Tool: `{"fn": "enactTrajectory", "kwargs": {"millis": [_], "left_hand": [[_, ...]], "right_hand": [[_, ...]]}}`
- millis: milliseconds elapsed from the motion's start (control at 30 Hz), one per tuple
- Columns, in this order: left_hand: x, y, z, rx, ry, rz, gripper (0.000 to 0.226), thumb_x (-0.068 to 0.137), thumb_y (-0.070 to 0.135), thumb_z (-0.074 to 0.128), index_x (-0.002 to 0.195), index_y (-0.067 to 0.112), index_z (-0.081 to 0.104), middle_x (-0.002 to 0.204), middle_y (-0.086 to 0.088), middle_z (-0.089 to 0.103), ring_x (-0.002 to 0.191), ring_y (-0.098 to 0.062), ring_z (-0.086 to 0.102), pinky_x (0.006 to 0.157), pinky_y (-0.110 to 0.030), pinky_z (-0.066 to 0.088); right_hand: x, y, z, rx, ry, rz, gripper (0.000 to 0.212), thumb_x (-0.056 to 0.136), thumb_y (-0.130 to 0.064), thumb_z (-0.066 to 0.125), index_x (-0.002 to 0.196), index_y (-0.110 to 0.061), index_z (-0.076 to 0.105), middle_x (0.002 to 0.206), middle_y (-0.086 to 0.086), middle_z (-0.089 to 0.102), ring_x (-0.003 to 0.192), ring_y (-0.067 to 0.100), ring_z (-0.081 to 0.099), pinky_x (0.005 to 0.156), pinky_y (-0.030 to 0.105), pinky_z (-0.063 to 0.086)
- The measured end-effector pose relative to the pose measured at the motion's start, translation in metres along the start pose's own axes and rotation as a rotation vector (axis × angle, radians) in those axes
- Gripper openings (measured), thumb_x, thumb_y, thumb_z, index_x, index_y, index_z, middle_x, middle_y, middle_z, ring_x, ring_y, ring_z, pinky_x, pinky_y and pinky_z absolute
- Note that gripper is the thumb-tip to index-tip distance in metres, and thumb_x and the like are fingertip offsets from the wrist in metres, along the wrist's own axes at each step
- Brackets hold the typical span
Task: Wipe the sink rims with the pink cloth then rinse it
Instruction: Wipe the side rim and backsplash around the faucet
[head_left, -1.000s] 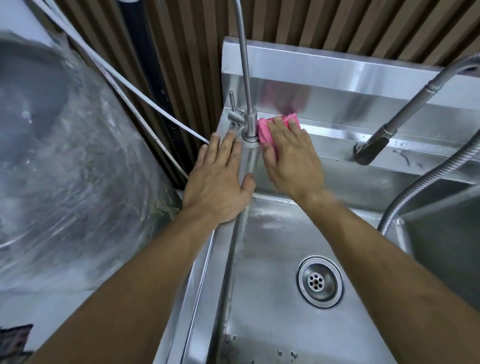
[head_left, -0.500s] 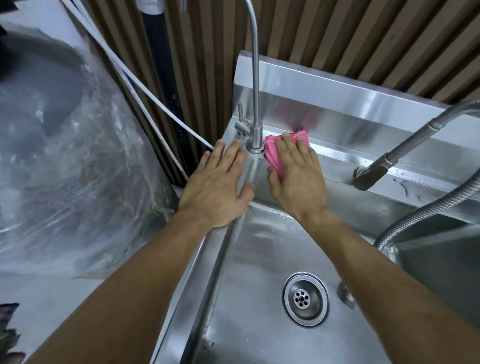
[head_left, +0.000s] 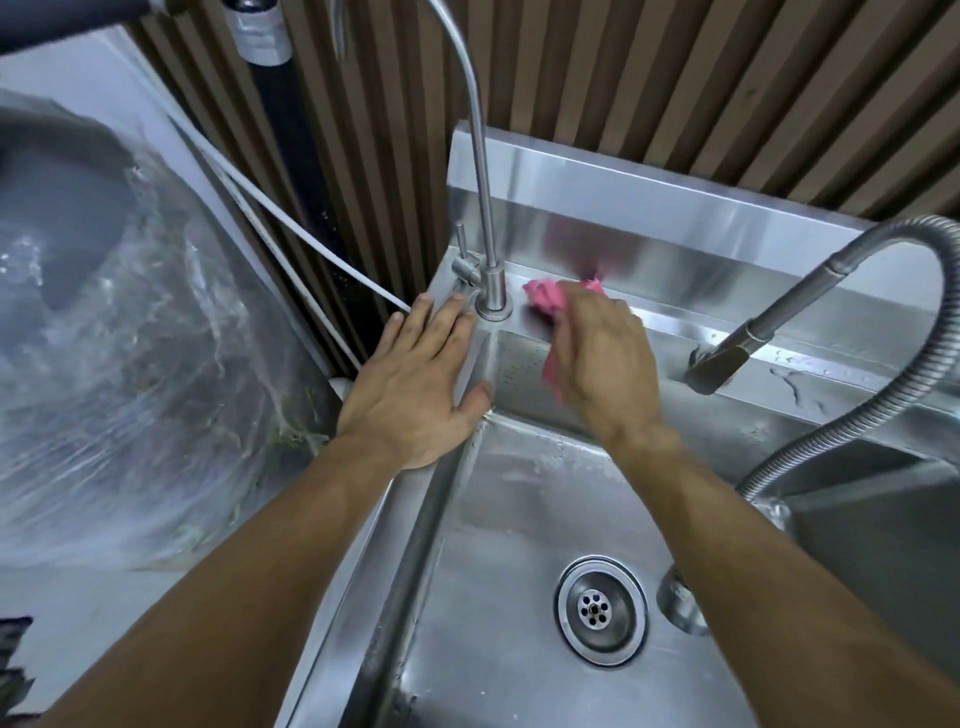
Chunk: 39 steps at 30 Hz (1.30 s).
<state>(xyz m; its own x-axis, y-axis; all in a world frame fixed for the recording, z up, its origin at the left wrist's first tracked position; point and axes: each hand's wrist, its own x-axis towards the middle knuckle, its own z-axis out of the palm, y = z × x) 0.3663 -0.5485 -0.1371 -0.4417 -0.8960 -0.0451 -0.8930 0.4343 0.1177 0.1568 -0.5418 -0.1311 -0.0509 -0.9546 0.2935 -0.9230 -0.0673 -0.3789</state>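
Your right hand (head_left: 602, 364) has slid a little to the right along the back rim (head_left: 675, 317) since a moment ago, so the pink cloth (head_left: 545, 301), which sat tight against the thin tap (head_left: 493, 296), now lies just beside its base, just above the frame's centre. The cloth looks more bunched, with a fold trailing down over the inner wall of the sink (head_left: 519, 623). You press it down under your palm and fingers; whether they curl round it is blurred. Your left hand (head_left: 415, 384) stays flat and relaxed on the left rim, holding nothing. The wipe seems under way, with rinsing yet to come.
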Motion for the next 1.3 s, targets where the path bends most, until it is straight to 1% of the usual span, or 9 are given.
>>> {"fn": "enactTrajectory", "kwargs": {"millis": [100, 200, 233, 333, 400, 600, 933, 1100, 1300], "left_hand": [[0.0, -0.001, -0.001, -0.017, 0.0, 0.001, 0.082, 0.098, 0.06, 0.019, 0.166, 0.019, 0.005, 0.174, 0.005, -0.009, 0.16, -0.022, -0.012, 0.129, -0.042, -0.006], [0.001, -0.002, 0.001, -0.025, 0.007, 0.001, 0.083, 0.096, 0.061, 0.016, 0.167, 0.02, 0.003, 0.174, 0.005, -0.009, 0.16, -0.022, -0.013, 0.129, -0.041, -0.007], [0.001, -0.002, 0.001, -0.033, 0.002, 0.002, 0.083, 0.096, 0.061, 0.017, 0.166, 0.02, 0.003, 0.174, 0.005, -0.01, 0.16, -0.021, -0.013, 0.129, -0.042, -0.007], [0.001, -0.002, 0.002, -0.04, 0.002, -0.005, 0.082, 0.098, 0.061, 0.02, 0.166, 0.02, 0.004, 0.174, 0.005, -0.009, 0.16, -0.021, -0.013, 0.129, -0.042, -0.006], [0.001, -0.001, 0.002, -0.039, 0.001, -0.008, 0.081, 0.098, 0.061, 0.02, 0.166, 0.02, 0.003, 0.174, 0.005, -0.008, 0.16, -0.021, -0.012, 0.13, -0.043, -0.005], [0.002, -0.002, 0.002, -0.028, 0.003, -0.001, 0.083, 0.096, 0.061, 0.019, 0.166, 0.018, 0.006, 0.175, 0.003, -0.005, 0.16, -0.023, -0.009, 0.13, -0.045, -0.002], [0.001, -0.002, 0.003, 0.004, -0.01, -0.008, 0.086, 0.096, 0.065, 0.02, 0.166, 0.019, 0.0, 0.174, 0.003, -0.01, 0.16, -0.023, -0.013, 0.13, -0.046, -0.003], [0.0, -0.004, 0.002, -0.033, -0.015, -0.003, 0.082, 0.098, 0.062, 0.021, 0.166, 0.022, 0.0, 0.173, 0.006, -0.013, 0.159, -0.02, -0.015, 0.13, -0.043, -0.006], [-0.002, -0.003, 0.002, -0.008, -0.013, 0.004, 0.086, 0.094, 0.064, 0.015, 0.166, 0.021, 0.001, 0.174, 0.004, -0.01, 0.16, -0.022, -0.012, 0.13, -0.047, -0.002]], "right_hand": [[0.004, -0.007, -0.025, 0.393, 0.319, 0.129, 0.034, 0.112, -0.023, 0.039, 0.14, -0.021, 0.059, 0.115, -0.005, 0.069, 0.11, 0.018, 0.063, 0.1, 0.034, 0.049], [0.017, -0.01, -0.032, 0.151, 0.663, -0.123, 0.036, 0.111, -0.019, 0.048, 0.146, -0.012, 0.054, 0.142, -0.002, 0.061, 0.135, 0.019, 0.053, 0.116, 0.039, 0.04], [0.023, -0.011, -0.029, 0.023, 0.623, -0.216, 0.041, 0.111, -0.021, 0.05, 0.151, -0.01, 0.051, 0.152, 0.004, 0.055, 0.145, 0.026, 0.046, 0.124, 0.046, 0.032], [0.031, -0.008, -0.009, -0.248, 0.159, -0.335, 0.055, 0.113, -0.03, 0.039, 0.163, -0.01, 0.025, 0.171, 0.01, 0.022, 0.16, 0.031, 0.013, 0.132, 0.045, 0.004], [0.028, 0.003, -0.002, -0.431, 0.01, -0.384, 0.06, 0.112, -0.033, 0.034, 0.166, -0.013, 0.013, 0.174, 0.009, 0.008, 0.161, 0.03, 0.001, 0.132, 0.046, 0.001], [0.036, 0.031, -0.022, -0.657, -0.042, -0.508, 0.064, 0.107, -0.038, 0.04, 0.165, -0.017, 0.022, 0.172, 0.004, 0.019, 0.16, 0.026, 0.015, 0.131, 0.049, 0.012], [0.123, -0.018, -0.013, -0.927, -0.308, -1.001, 0.068, 0.104, -0.049, 0.005, 0.165, -0.019, -0.002, 0.174, 0.001, -0.002, 0.16, 0.018, -0.009, 0.132, 0.043, -0.003], [0.09, 0.002, -0.024, -0.825, -0.31, -0.83, 0.066, 0.104, -0.046, 0.005, 0.165, -0.019, 0.003, 0.173, 0.001, 0.0, 0.161, 0.02, -0.007, 0.132, 0.043, -0.003], [0.014, 0.018, -0.026, -0.366, -0.422, -0.233, 0.069, 0.107, -0.052, 0.03, 0.166, -0.029, 0.002, 0.175, -0.007, -0.001, 0.161, 0.017, -0.008, 0.13, 0.05, -0.009]]}}
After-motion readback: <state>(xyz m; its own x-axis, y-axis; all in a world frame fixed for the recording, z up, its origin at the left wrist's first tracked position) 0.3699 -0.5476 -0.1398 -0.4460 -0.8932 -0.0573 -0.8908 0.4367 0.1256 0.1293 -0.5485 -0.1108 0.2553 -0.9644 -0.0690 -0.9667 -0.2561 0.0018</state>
